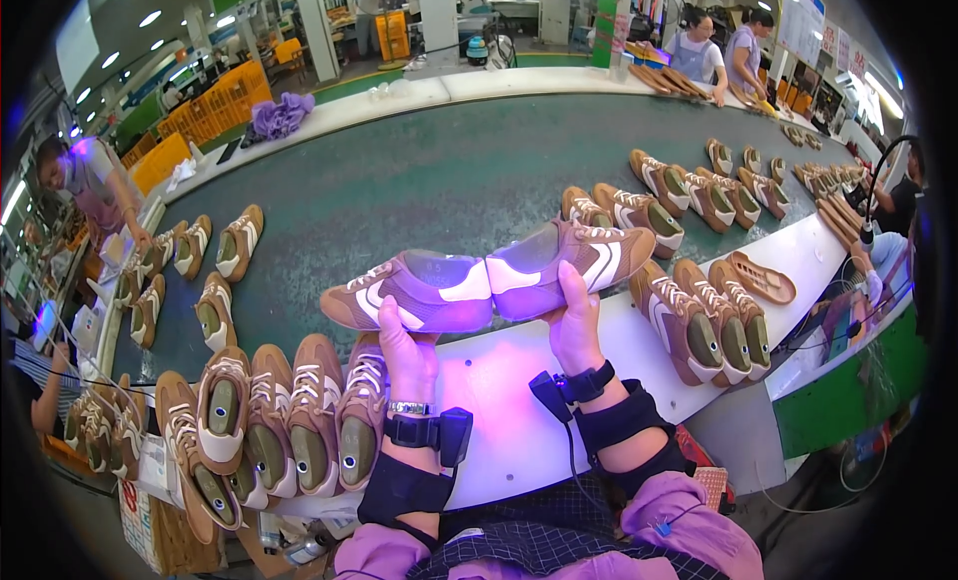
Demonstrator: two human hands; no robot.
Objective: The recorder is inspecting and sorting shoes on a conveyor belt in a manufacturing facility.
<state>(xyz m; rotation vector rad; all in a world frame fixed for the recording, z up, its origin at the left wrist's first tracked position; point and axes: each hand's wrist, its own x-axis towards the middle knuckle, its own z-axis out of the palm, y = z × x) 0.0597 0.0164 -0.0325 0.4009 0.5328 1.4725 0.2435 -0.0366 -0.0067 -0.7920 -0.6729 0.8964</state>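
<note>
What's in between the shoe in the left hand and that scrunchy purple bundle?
From the shoe, the head view shows bare, worn green surface, then a bit of the white ledge where the purple bundle sits.

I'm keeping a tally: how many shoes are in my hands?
2: one shoe in the left hand, toe pointing left, and another shoe in the right hand, toe pointing right. Neither is hidden.
</note>
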